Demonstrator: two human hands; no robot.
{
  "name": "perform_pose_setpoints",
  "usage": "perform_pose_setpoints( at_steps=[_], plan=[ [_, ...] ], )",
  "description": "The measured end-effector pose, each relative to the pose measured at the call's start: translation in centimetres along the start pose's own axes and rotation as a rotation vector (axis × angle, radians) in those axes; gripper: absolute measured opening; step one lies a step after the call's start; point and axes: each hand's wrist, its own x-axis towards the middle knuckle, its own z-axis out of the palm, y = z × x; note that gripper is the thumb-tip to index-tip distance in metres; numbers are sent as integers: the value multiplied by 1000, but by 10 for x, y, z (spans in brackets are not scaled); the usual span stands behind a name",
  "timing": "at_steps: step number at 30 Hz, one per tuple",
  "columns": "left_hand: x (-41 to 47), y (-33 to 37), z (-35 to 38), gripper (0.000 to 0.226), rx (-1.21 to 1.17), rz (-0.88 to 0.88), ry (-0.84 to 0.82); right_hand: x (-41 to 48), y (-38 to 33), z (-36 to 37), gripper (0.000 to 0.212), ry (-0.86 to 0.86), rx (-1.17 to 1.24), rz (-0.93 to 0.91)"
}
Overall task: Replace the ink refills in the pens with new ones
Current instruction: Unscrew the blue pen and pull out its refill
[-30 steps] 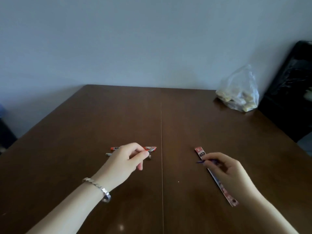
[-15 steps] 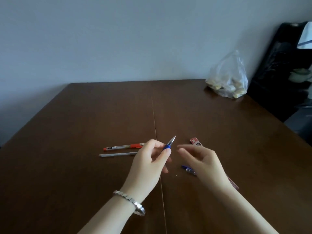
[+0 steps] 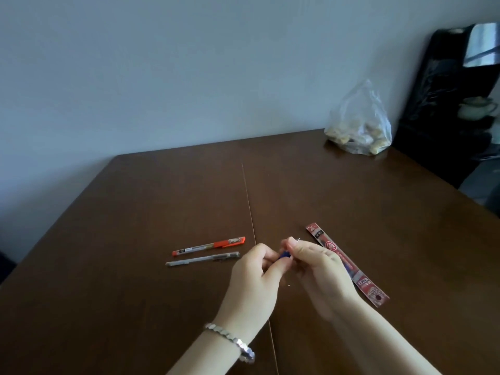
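Note:
Both hands meet over the middle of the brown table (image 3: 135,239). My left hand (image 3: 257,277) grips a blue pen (image 3: 284,256), of which only the blue grip section shows between the fingers. My right hand (image 3: 316,269) pinches the pen's front end, and the metal tip pokes out above its fingers. An orange-capped pen (image 3: 208,246) and a clear grey pen (image 3: 203,259) lie side by side to the left of my hands. A red packet of refills (image 3: 349,266) lies flat to the right, partly behind my right hand.
A clear plastic bag (image 3: 359,125) with pale lumps inside sits at the table's far right corner. A dark cabinet (image 3: 446,104) stands beyond the right edge. A seam runs down the table's middle. My left wrist wears a silver bracelet (image 3: 232,342).
My left hand lifted the blue pen from the table beside the other pens. My right hand left the refill packet and came over to pinch the pen's tip end.

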Motion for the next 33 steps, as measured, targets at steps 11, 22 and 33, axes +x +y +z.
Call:
perform_pose_setpoints(
  at_steps=[11, 22, 33],
  plan=[
    [12, 23, -8, 25, -319, -96, -208, -2, -27, -7, 29, -244, 111, -48],
    [10, 18, -11, 13, -2, 91, -55, -1, -35, -9, 42, -112, 5, -59],
    [8, 14, -8, 9, 10, 99, -43, 5, -33, -7, 49, -211, 63, -20]
  ],
)
